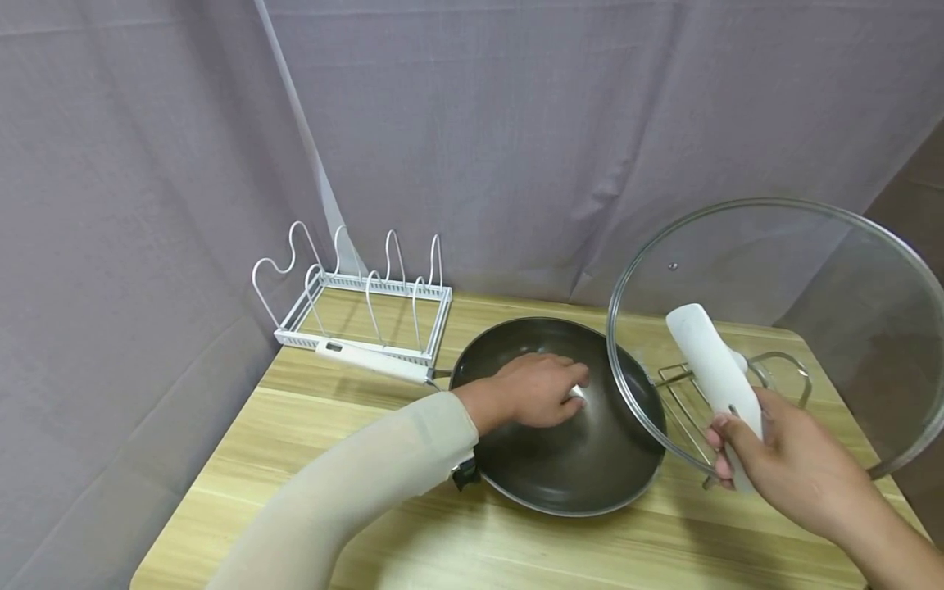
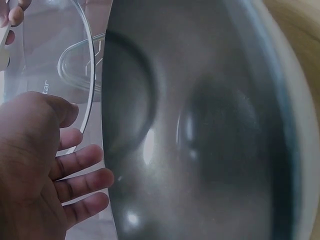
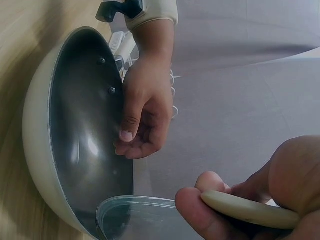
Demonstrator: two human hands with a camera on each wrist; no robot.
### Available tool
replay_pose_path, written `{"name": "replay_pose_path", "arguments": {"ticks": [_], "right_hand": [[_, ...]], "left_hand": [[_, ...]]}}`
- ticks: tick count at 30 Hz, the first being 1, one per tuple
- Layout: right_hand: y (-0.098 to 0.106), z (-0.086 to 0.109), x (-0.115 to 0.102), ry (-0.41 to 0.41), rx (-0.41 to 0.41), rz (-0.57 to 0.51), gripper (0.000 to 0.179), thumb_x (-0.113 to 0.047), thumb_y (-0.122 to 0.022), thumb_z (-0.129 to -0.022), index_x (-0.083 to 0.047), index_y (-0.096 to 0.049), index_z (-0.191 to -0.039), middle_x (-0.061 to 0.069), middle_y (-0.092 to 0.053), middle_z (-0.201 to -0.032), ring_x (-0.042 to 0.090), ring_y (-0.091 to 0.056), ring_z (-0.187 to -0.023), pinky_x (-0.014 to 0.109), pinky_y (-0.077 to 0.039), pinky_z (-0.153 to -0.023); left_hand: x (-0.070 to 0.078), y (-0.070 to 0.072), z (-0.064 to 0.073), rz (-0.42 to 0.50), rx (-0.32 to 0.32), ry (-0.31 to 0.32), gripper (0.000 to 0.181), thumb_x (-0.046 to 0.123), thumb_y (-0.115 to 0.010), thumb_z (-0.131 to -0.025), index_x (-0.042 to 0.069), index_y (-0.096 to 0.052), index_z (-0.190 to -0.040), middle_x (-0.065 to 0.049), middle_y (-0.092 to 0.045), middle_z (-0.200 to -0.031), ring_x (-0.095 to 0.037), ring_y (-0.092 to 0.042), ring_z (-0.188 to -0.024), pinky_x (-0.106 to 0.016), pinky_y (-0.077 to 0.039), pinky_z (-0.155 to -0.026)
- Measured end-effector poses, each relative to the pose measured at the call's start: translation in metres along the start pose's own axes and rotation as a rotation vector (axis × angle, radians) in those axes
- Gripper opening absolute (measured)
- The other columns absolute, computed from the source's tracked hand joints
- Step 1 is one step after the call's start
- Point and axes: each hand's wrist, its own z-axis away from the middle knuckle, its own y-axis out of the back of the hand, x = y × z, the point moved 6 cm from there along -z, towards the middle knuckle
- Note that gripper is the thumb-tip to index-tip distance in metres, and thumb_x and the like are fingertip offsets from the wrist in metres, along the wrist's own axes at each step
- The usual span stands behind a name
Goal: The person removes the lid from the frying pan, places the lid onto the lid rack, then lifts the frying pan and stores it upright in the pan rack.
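Observation:
A deep frying pan (image 1: 568, 459) with a dark inside and a white handle (image 1: 376, 361) stands on the wooden table. Over its inside hovers my left hand (image 1: 542, 389), fingers loosely bent with nothing between them; the left wrist view shows those fingers (image 2: 82, 182) apart beside the pan's rim. My right hand (image 1: 796, 467) grips the long white handle (image 1: 711, 360) of a large glass lid (image 1: 833, 287). The lid is held up at the right, tilted, its edge overlapping the pan's right rim in the head view.
A white wire rack (image 1: 435, 324) with upright loops stands at the table's back left, behind the pan handle. Through the lid, a metal wire stand (image 1: 800, 373) shows on the table (image 1: 295, 418). Grey cloth (image 1: 472, 147) hangs behind.

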Motion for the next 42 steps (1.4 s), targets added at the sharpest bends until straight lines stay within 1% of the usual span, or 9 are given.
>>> {"name": "replay_pose_path", "arguments": {"ticks": [4, 10, 13, 16, 22, 27, 33, 42], "right_hand": [[0.002, 0.001, 0.001, 0.008, 0.01, 0.013, 0.026, -0.027, -0.045, -0.111, -0.002, -0.053, -0.11, 0.001, -0.065, -0.079, 0.012, -0.064, -0.063, 0.027, -0.046, -0.056], [0.003, 0.001, 0.001, 0.017, 0.012, 0.011, 0.023, -0.022, -0.045, -0.111, 0.0, -0.052, -0.112, 0.001, -0.064, -0.082, 0.011, -0.063, -0.062, 0.027, -0.047, -0.056], [0.005, 0.001, 0.002, 0.017, 0.009, 0.016, 0.023, -0.023, -0.045, -0.111, -0.001, -0.052, -0.112, 0.0, -0.065, -0.081, 0.011, -0.063, -0.063, 0.027, -0.047, -0.056], [0.008, 0.001, 0.004, 0.019, 0.019, 0.029, 0.025, -0.025, -0.044, -0.111, -0.002, -0.053, -0.111, -0.001, -0.065, -0.078, 0.012, -0.062, -0.062, 0.027, -0.045, -0.055], [0.011, 0.001, 0.008, 0.02, 0.045, 0.051, 0.028, -0.029, -0.046, -0.111, -0.002, -0.054, -0.11, -0.001, -0.066, -0.078, 0.012, -0.064, -0.062, 0.027, -0.045, -0.055], [0.013, 0.001, 0.011, 0.016, 0.048, 0.053, 0.029, -0.029, -0.046, -0.11, -0.001, -0.054, -0.111, 0.001, -0.067, -0.081, 0.012, -0.064, -0.063, 0.027, -0.046, -0.055], [0.014, 0.001, 0.012, 0.027, 0.059, 0.026, 0.028, -0.026, -0.047, -0.11, 0.001, -0.052, -0.114, 0.001, -0.067, -0.083, 0.012, -0.065, -0.062, 0.025, -0.047, -0.056], [0.016, 0.001, 0.013, 0.034, 0.064, 0.033, 0.025, -0.025, -0.048, -0.11, -0.001, -0.054, -0.112, 0.0, -0.066, -0.081, 0.012, -0.064, -0.062, 0.025, -0.046, -0.055]], "left_hand": [[0.001, -0.001, -0.002, 0.006, -0.009, 0.002, 0.03, 0.044, -0.056, -0.104, 0.024, -0.06, -0.125, 0.012, -0.06, -0.106, -0.008, -0.061, -0.103, -0.029, -0.049, -0.092], [0.002, -0.001, -0.004, 0.007, -0.013, 0.009, 0.031, 0.043, -0.056, -0.103, 0.024, -0.06, -0.127, 0.012, -0.061, -0.109, -0.008, -0.061, -0.105, -0.029, -0.049, -0.094], [0.002, -0.001, -0.006, 0.002, -0.01, 0.007, 0.031, 0.043, -0.056, -0.103, 0.024, -0.06, -0.127, 0.011, -0.061, -0.11, -0.009, -0.062, -0.105, -0.029, -0.049, -0.094], [0.002, 0.0, -0.008, -0.004, 0.006, -0.002, 0.03, 0.043, -0.057, -0.103, 0.023, -0.061, -0.125, 0.011, -0.061, -0.109, -0.01, -0.062, -0.104, -0.029, -0.049, -0.093], [0.003, 0.004, -0.01, -0.02, 0.037, -0.019, 0.028, 0.041, -0.058, -0.101, 0.023, -0.062, -0.123, 0.011, -0.063, -0.109, -0.011, -0.063, -0.105, -0.029, -0.05, -0.091], [0.002, 0.004, -0.013, -0.013, 0.028, -0.006, 0.029, 0.042, -0.057, -0.102, 0.024, -0.061, -0.125, 0.011, -0.063, -0.113, -0.01, -0.063, -0.107, -0.03, -0.05, -0.091], [0.003, 0.006, -0.016, 0.002, 0.021, 0.001, 0.031, 0.043, -0.055, -0.103, 0.024, -0.061, -0.127, 0.01, -0.063, -0.117, -0.01, -0.063, -0.109, -0.031, -0.051, -0.09], [0.006, 0.007, -0.02, 0.036, -0.001, 0.019, 0.032, 0.044, -0.054, -0.103, 0.025, -0.061, -0.128, 0.012, -0.059, -0.113, -0.009, -0.061, -0.107, -0.033, -0.051, -0.087]]}}
